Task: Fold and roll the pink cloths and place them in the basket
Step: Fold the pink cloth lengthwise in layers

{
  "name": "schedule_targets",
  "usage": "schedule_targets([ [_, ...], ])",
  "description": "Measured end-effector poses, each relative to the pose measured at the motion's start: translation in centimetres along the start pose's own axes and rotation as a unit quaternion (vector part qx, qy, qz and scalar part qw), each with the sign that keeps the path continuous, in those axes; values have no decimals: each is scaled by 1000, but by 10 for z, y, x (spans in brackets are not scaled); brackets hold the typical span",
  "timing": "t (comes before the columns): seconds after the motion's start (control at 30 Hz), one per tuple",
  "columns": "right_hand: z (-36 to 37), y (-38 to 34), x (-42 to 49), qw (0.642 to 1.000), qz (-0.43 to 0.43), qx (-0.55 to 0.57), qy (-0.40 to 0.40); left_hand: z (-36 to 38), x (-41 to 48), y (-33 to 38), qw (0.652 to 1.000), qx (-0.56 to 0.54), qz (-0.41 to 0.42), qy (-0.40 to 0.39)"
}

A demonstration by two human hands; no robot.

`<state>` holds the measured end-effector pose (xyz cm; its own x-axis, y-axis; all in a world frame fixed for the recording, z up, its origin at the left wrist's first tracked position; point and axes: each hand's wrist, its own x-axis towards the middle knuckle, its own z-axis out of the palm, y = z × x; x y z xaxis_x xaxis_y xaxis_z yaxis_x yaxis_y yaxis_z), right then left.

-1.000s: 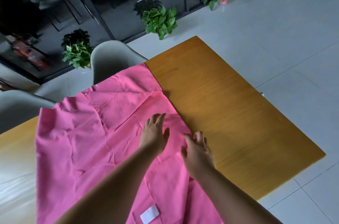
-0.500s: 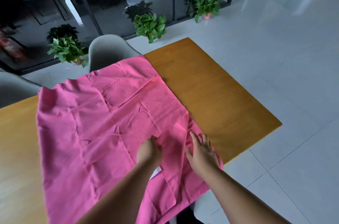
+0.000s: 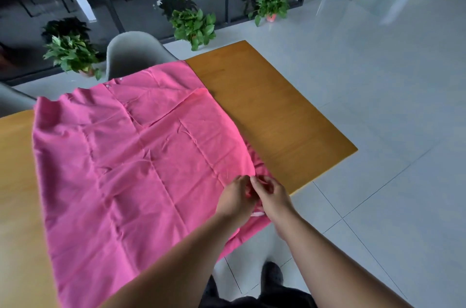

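A large pink cloth (image 3: 131, 161) lies spread over the wooden table (image 3: 277, 116), its near right corner hanging over the table's front edge. My left hand (image 3: 235, 198) and my right hand (image 3: 271, 194) are side by side at that corner, fingers curled and pinching the cloth's edge. A small white label shows under my right hand. A folded flap crosses the cloth's far right part. No basket is in view.
Two grey chairs (image 3: 136, 53) stand at the table's far side. Potted green plants (image 3: 194, 25) line a dark glass wall behind. Bare wood shows on the table's right part. Grey tiled floor (image 3: 378, 81) lies to the right.
My hands slid from the middle of the cloth toward its near right corner and came together, pinching the edge. The view moved back and right.
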<state>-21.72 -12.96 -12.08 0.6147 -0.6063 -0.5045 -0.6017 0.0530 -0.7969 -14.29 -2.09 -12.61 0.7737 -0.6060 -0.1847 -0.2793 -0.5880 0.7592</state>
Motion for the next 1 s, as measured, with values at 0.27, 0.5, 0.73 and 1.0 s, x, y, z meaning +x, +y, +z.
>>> schedule_targets([
  [0.27, -31, -1, 22, 998, 52, -42, -21, 49, -28, 8, 983, 160, -24, 90],
  [0.5, -58, 4, 36, 942, 173, 260, -121, 40, -53, 7, 936, 265, -14, 231],
  [0.73, -59, 37, 34, 984, 110, 33, -135, 58, -75, -8, 924, 358, -32, 131],
  [1.0, -74, 57, 47, 994, 59, -73, -59, 68, -80, 8, 928, 341, -22, 149],
])
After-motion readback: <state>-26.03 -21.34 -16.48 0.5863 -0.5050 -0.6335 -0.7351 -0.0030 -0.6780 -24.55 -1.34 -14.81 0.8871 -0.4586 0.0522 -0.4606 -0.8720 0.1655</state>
